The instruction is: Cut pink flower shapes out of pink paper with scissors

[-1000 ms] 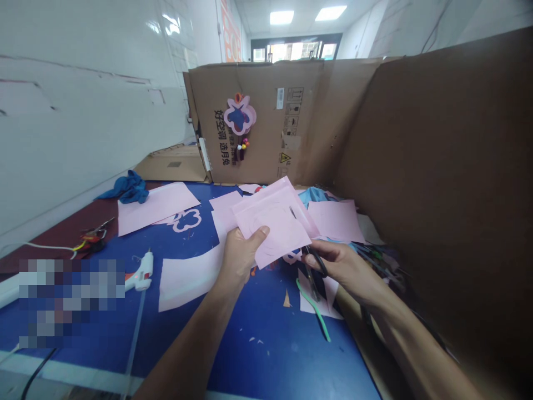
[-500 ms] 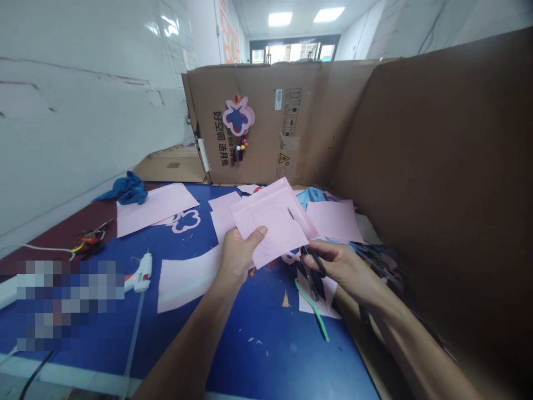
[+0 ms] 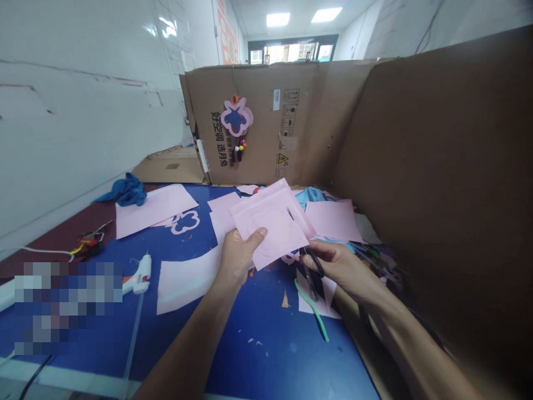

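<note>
Some pink paper pinched in the left hand, jutting forward, scissors gripped in the right hand

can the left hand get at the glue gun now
Likely yes, if the left hand releases the held paper; only a pink sheet lies between it and the glue gun.

Bright ceiling panels, shadowy right-hand cardboard

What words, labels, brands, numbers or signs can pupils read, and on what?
"好空调 选月兔": large print, cardboard panel.
Smaller line beside it: too blurred.
Up-arrow, umbrella and yellow warning-triangle signs: same panel.
White label there: too small.
Orange poster: too blurred.
</note>
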### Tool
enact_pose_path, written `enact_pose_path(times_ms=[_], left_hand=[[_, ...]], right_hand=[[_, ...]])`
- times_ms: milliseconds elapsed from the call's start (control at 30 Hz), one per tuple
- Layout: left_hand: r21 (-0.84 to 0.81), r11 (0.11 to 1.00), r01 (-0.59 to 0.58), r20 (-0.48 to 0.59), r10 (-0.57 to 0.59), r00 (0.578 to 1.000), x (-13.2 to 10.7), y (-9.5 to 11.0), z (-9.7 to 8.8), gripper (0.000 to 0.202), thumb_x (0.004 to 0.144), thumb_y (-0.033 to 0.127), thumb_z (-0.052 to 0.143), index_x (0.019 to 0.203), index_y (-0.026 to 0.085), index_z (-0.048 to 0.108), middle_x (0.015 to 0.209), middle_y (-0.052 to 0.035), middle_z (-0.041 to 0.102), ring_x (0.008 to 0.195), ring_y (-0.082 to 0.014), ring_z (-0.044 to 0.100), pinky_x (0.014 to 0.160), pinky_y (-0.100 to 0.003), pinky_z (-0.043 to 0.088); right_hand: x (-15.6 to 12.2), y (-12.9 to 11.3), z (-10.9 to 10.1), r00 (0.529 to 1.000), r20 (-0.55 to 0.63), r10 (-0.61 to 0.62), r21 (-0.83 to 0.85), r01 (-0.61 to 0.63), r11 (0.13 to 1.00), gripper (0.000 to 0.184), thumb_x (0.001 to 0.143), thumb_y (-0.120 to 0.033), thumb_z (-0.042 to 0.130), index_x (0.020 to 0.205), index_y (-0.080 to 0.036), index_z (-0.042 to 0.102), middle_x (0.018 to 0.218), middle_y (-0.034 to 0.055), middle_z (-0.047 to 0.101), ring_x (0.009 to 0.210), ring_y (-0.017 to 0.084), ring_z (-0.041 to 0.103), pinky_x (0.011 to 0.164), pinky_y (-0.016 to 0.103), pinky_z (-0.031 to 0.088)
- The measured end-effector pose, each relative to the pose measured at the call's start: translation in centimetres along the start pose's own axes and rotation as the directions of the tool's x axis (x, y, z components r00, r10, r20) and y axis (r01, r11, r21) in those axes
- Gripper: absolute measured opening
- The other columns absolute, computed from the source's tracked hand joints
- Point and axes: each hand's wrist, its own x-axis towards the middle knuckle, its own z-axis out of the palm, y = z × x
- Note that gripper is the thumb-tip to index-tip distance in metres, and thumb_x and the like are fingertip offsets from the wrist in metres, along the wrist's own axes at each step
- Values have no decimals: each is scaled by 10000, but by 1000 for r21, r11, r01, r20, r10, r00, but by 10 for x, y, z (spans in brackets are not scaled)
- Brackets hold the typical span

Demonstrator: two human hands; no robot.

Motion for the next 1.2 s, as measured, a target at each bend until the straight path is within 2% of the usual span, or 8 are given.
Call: enact_pose_path(times_ms=[267,433,600,767,900,1033,1133,1200], left_hand=[[-10,1000,10,-3,-10,1000,0,-3,-2,444,750,462,853,1050,145,772,648,-63,727,410,-192,602,359,-288,445],[22,1000,-6,-1,6,1000,0,-4,-1,427,770,471,830,1043,149,767,666,-65,736,423,-197,607,338,-277,415],[13,1000,-9,6,8,1000,0,-2,0,411,769,463,826,1018,143,758,658,-62,731,392,-175,574,299,-252,358],[25,1000,7,6,-7,1000,0,-1,-1,408,776,470,819,1021,148,761,658,-75,733,393,-194,585,282,-262,351],[5,1000,10,15,-10,1000,-1,1,0,397,771,461,824,1000,144,763,639,-71,723,384,-197,585,274,-261,341],[-20,1000,15,-9,-15,1000,0,1,0,426,747,434,847,1048,143,769,700,-81,755,471,-230,659,342,-287,449],[-66,998,8,-33,-10,999,2,0,-2,485,707,400,887,1107,152,768,751,-84,777,637,-273,743,497,-330,579],[-82,997,6,-39,-9,999,4,-1,-3,498,693,383,899,1116,156,768,763,-87,783,719,-293,767,577,-355,618]], right_hand=[[0,1,-1,1000,-3,-20,-40,20,999,447,889,-526,790,1242,-253,804,1050,40,778,971,250,648,865,327,483],[0,1,0,1000,12,-27,-19,27,999,401,888,-512,794,1182,-241,821,971,23,752,875,212,621,780,294,461],[0,2,0,999,25,-28,-4,28,1000,433,896,-530,777,1198,-223,812,903,24,712,748,172,553,668,283,419],[-1,0,0,1000,-8,-11,-44,10,999,476,885,-567,772,1210,-223,815,906,37,721,788,194,574,690,292,442],[-1,-1,-1,1000,-16,-13,-53,12,999,491,878,-571,779,1239,-240,810,983,43,750,846,211,599,748,308,471],[-1,-1,-2,1000,-16,2,-54,-3,999,519,860,-599,787,1245,-253,810,993,40,758,877,230,619,770,324,492],[-1,0,-3,1000,-7,-2,-47,1,999,504,854,-593,797,1234,-262,815,966,25,751,858,216,620,763,314,487],[-1,1,-4,1000,0,-6,-52,6,999,494,859,-580,798,1232,-257,815,951,22,745,830,203,609,746,307,477]])
